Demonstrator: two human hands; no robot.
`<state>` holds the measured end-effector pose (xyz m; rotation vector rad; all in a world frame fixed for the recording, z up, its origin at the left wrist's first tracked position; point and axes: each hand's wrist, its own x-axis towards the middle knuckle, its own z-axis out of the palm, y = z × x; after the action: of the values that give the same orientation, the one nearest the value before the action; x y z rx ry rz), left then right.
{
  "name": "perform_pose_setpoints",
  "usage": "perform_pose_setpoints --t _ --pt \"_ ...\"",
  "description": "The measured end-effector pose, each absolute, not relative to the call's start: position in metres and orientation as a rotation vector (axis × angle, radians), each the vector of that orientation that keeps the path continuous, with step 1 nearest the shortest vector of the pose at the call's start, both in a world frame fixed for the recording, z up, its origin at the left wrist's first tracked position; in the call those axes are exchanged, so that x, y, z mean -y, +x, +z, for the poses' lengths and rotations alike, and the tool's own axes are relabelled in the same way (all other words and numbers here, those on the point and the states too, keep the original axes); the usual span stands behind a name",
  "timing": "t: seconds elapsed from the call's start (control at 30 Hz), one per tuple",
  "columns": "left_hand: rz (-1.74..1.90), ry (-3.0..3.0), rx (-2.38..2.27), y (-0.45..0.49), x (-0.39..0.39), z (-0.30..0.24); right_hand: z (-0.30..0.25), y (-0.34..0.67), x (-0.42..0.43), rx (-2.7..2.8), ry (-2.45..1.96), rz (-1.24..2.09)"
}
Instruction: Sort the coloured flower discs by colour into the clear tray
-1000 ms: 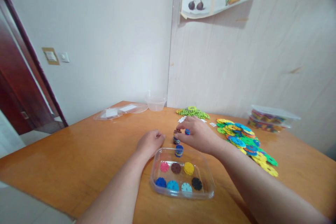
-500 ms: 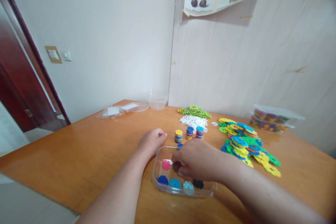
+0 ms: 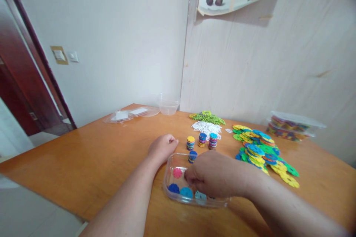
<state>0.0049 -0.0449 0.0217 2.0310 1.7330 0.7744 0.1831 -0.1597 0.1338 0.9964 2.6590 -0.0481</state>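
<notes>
My right hand (image 3: pixel 215 177) reaches into a clear plastic tray (image 3: pixel 169 192) near the table's front edge, its fingers curled down over the discs inside. What the fingers hold is hidden. A pink disc (image 3: pixel 177 172), a dark blue disc (image 3: pixel 173 188) and a light blue disc (image 3: pixel 186 192) lie uncovered in the tray. My left hand (image 3: pixel 162 147) rests as a loose fist on the table just beyond the tray's left corner. Three short stacks of coloured discs (image 3: pixel 202 140) stand behind the tray, and one more stack (image 3: pixel 192 156) stands at its far edge.
A wide spread of coloured discs (image 3: pixel 261 152) covers the table at the right. Green discs (image 3: pixel 208 118) and white pieces (image 3: pixel 206 127) lie further back. A lidded box of discs (image 3: pixel 292 126) stands far right. An empty clear tub (image 3: pixel 168 104) and clear lids (image 3: pixel 130 114) sit at the back.
My right hand has come back from the stacks behind the tray and lowered into the tray, covering several discs. My left hand has stayed in place.
</notes>
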Motion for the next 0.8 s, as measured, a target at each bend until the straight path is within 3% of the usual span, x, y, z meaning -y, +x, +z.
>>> perform_pose_setpoints --t 0.47,0.63,0.8 --pt "0.795 2.057 -1.718 0.005 0.047 0.025 0.13 0.183 0.155 -2.627 1.016 0.012" --pt "0.811 2.041 -1.728 0.006 0.045 0.022 0.142 0.196 0.154 -2.746 1.194 -0.221" --pt "0.838 2.053 -1.683 0.005 0.045 0.021 0.156 0.219 0.141 -2.859 1.584 -0.098"
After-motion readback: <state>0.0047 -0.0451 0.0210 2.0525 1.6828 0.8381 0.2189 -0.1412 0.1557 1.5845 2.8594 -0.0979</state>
